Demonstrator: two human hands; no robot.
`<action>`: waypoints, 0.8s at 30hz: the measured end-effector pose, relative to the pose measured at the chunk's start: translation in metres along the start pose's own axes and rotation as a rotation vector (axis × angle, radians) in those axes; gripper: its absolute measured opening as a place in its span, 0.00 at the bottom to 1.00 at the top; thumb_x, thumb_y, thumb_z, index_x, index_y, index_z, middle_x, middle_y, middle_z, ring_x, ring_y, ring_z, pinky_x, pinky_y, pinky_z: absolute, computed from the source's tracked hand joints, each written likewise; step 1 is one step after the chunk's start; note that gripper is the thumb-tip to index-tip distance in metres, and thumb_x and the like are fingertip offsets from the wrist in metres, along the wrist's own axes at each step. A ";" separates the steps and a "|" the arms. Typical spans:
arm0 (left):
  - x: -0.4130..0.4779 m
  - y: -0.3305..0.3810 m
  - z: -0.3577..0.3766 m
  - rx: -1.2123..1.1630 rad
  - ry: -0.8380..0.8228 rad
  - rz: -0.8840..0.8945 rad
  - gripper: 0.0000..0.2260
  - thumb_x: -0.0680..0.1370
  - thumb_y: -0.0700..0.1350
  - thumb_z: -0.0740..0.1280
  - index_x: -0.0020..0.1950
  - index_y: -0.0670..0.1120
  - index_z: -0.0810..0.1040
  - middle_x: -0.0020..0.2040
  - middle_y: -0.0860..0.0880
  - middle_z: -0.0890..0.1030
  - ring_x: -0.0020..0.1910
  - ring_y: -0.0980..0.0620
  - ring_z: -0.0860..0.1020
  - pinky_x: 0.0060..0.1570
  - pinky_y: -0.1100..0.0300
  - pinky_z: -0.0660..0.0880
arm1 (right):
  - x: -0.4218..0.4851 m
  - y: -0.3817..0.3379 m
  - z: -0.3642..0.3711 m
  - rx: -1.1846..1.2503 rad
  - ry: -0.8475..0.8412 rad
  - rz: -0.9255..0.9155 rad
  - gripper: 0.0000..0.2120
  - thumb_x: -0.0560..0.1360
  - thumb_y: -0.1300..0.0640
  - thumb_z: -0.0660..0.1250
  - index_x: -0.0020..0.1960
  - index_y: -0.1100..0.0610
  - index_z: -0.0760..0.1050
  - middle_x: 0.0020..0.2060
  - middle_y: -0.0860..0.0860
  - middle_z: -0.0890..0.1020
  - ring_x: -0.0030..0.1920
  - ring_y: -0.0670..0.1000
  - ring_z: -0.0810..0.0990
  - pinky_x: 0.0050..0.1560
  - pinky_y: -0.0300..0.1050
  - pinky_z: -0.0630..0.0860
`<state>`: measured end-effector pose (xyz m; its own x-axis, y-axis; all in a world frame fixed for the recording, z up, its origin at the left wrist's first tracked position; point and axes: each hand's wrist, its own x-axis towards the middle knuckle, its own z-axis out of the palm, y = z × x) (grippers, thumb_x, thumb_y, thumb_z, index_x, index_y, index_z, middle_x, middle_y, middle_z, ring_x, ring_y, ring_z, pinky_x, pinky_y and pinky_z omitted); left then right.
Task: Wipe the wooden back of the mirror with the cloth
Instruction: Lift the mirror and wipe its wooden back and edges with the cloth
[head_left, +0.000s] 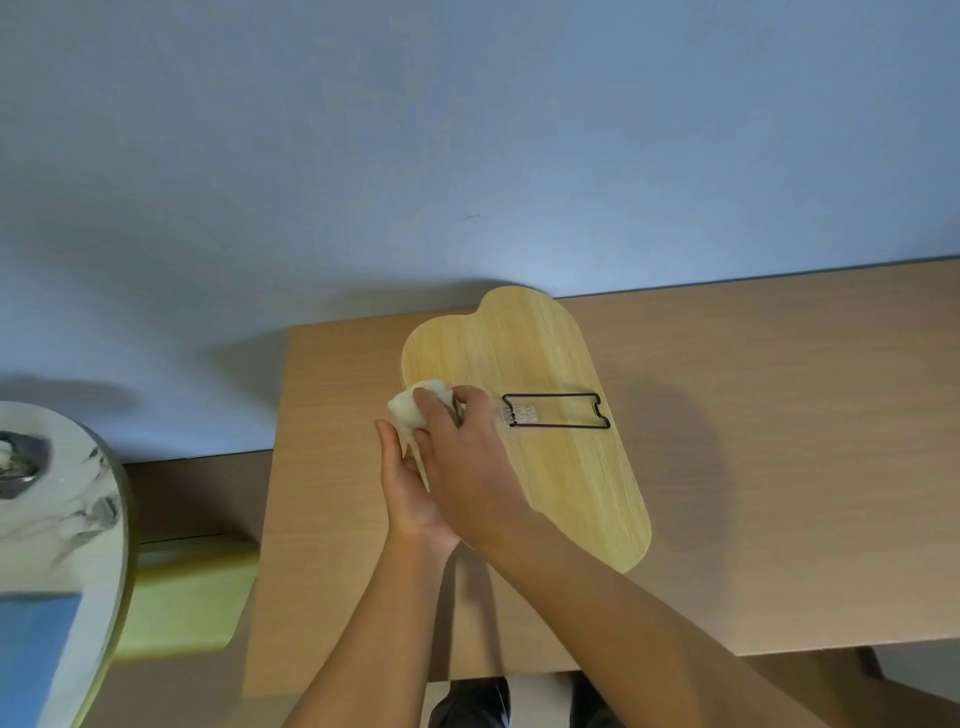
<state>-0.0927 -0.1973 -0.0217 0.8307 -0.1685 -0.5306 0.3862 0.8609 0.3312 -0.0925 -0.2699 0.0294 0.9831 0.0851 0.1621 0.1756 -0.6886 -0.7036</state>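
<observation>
The mirror (524, 415) lies face down on the tabletop (753, 441), its pale wooden back upward and its far end reaching the rear edge of the tabletop. A black wire stand (556, 411) lies folded flat across the middle of the mirror back.

The right hand (467, 457) is closed over the cloth (410, 408), a small white wad pressed against the mirror back at the left edge of the mirror, just left of the wire stand. The left hand (405, 483) is open with fingers extended, resting along the left edge of the mirror under the right wrist; it grips nothing and appears to steady the mirror.

Handling judgement: the cloth is soft and compressible, so hold it bunched under the fingertips and palm. The mirror back is rigid and smooth, and the panel may slide on the tabletop under stroke pressure; brace it at the edge. The glass face is underneath and fragile, so apply moderate downward force only. The wire stand may snag the cloth; wipe around it
</observation>
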 end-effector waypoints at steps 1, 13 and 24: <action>0.000 0.001 -0.001 -0.009 -0.009 -0.005 0.28 0.80 0.65 0.63 0.64 0.45 0.86 0.62 0.43 0.86 0.61 0.44 0.85 0.56 0.49 0.83 | 0.007 -0.002 0.006 -0.034 -0.005 0.037 0.21 0.82 0.46 0.54 0.72 0.52 0.67 0.67 0.56 0.66 0.63 0.55 0.70 0.61 0.47 0.73; 0.013 0.015 -0.014 0.313 -0.162 0.034 0.38 0.67 0.30 0.64 0.78 0.48 0.74 0.61 0.43 0.84 0.61 0.39 0.82 0.58 0.42 0.80 | 0.109 0.052 0.026 -0.182 -0.032 0.088 0.17 0.82 0.61 0.61 0.70 0.60 0.69 0.62 0.64 0.69 0.56 0.62 0.75 0.50 0.53 0.80; 0.014 0.011 -0.022 0.332 -0.083 0.034 0.35 0.66 0.28 0.61 0.72 0.48 0.78 0.59 0.43 0.85 0.58 0.40 0.83 0.54 0.43 0.82 | 0.142 0.098 -0.016 -0.111 0.023 0.070 0.16 0.82 0.66 0.60 0.69 0.63 0.71 0.62 0.67 0.70 0.55 0.65 0.75 0.53 0.52 0.76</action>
<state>-0.0860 -0.1799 -0.0422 0.8699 -0.1921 -0.4544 0.4558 0.6655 0.5911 0.0633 -0.3370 -0.0054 0.9911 0.0189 0.1321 0.0990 -0.7677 -0.6331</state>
